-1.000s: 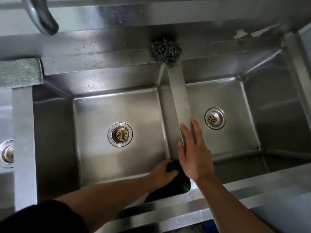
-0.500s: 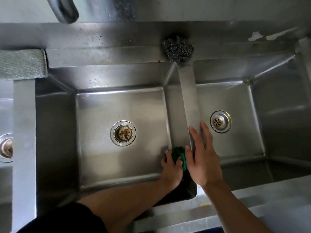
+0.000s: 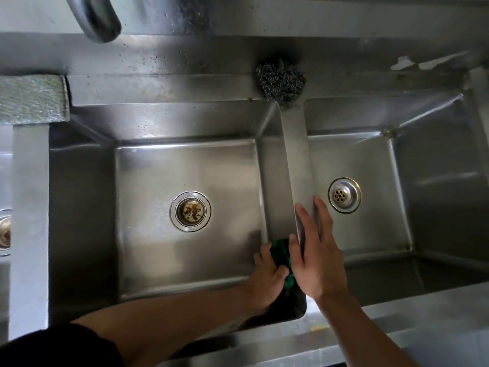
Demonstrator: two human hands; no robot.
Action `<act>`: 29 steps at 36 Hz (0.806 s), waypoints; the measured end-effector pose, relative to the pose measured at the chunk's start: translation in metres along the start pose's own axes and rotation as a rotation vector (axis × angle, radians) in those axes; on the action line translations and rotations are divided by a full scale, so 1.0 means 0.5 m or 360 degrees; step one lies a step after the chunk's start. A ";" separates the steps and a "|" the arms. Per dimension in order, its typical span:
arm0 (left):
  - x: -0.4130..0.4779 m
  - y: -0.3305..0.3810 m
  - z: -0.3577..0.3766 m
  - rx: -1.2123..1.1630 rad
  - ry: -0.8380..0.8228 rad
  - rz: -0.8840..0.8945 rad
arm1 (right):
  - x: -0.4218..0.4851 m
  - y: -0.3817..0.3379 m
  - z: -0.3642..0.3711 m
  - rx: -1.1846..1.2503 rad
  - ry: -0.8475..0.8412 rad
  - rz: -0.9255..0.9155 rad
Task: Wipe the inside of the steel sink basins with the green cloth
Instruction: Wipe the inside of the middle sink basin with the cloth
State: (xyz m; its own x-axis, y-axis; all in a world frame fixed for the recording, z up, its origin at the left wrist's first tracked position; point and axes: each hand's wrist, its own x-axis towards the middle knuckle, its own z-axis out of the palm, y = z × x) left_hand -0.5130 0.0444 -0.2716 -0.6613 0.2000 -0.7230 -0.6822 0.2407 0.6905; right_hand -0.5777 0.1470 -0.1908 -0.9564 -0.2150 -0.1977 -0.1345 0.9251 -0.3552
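Two steel basins lie below me, the middle basin (image 3: 158,260) and the right basin (image 3: 370,160), split by a narrow steel divider (image 3: 297,160). My left hand (image 3: 264,282) reaches down into the middle basin and is closed on the green cloth (image 3: 281,254), pressing it against the basin's right wall near the front corner. Part of the cloth is hidden by both hands. My right hand (image 3: 317,258) rests flat on the divider's near end, fingers spread, holding nothing.
A steel wool scrubber (image 3: 281,81) sits on the back ledge at the divider's far end. Each basin has a round drain (image 3: 190,211), (image 3: 344,195). A tap spout (image 3: 95,17) hangs at top left. A grey sponge pad (image 3: 31,98) lies on the left ledge.
My left hand has pushed the green cloth up the right wall of the middle basin, out of the dark front corner. My right hand stays on the divider.
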 end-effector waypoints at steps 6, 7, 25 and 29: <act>0.021 0.016 -0.023 -0.0043 0.0170 0.0180 | -0.001 0.000 -0.001 0.0012 0.0009 -0.0025; 0.036 0.030 -0.031 -0.0075 0.0224 0.0151 | -0.001 0.000 -0.001 0.0012 0.0018 -0.0031; 0.136 0.120 -0.112 -0.0253 0.0519 0.0381 | 0.000 0.000 0.002 0.0012 0.0052 -0.0069; 0.090 0.103 -0.088 -0.0301 0.0467 0.0592 | 0.002 0.001 0.001 0.0024 0.0033 -0.0072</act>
State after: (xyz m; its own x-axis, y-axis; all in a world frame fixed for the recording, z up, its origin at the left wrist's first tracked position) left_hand -0.5917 0.0238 -0.2673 -0.9115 -0.0422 -0.4092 -0.4103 0.0225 0.9117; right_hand -0.5786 0.1468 -0.1917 -0.9546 -0.2501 -0.1621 -0.1742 0.9096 -0.3772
